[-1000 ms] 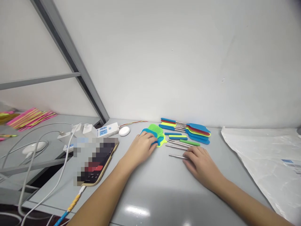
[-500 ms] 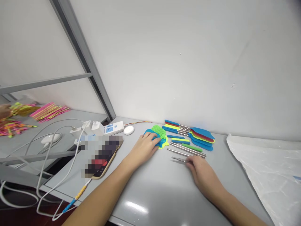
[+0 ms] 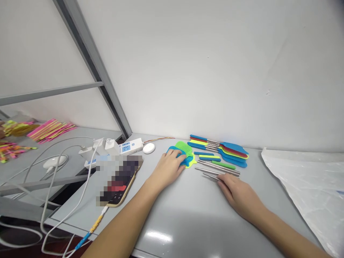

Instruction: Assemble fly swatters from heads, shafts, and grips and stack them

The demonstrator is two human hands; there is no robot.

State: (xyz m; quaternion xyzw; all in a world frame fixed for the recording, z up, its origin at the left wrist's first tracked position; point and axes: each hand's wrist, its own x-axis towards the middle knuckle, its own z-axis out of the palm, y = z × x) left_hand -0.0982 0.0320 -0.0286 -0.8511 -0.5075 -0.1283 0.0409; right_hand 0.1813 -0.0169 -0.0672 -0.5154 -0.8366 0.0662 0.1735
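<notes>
My left hand (image 3: pixel 168 169) lies on a small pile of mesh fly swatter heads, its fingers stretched over a blue head (image 3: pixel 172 148). A green head (image 3: pixel 185 147) shows beyond the fingertips. Between the thumb and fingers of my right hand (image 3: pixel 239 190) is a thin metal rod (image 3: pixel 210 175), its free end pointing left, low over the table. Just beyond it lie several loose metal rods (image 3: pixel 221 167). Past those are blue and yellow handle grips (image 3: pixel 206 156) and a green grip (image 3: pixel 223 165). Several assembled fly swatters (image 3: pixel 234 147) are stacked near the wall.
A phone (image 3: pixel 126 190) with a cable lies left of my left arm. Behind it stand a power strip (image 3: pixel 138 144) with chargers and a white round disc (image 3: pixel 148 148). A plastic sheet (image 3: pixel 298 179) covers the right side. Pink and yellow strips (image 3: pixel 51 130) lie beyond the metal frame (image 3: pixel 107 79).
The view has shifted slightly. My right hand has moved a little right with the metal rod, which shows less of its length. My left hand stays on the swatter heads.
</notes>
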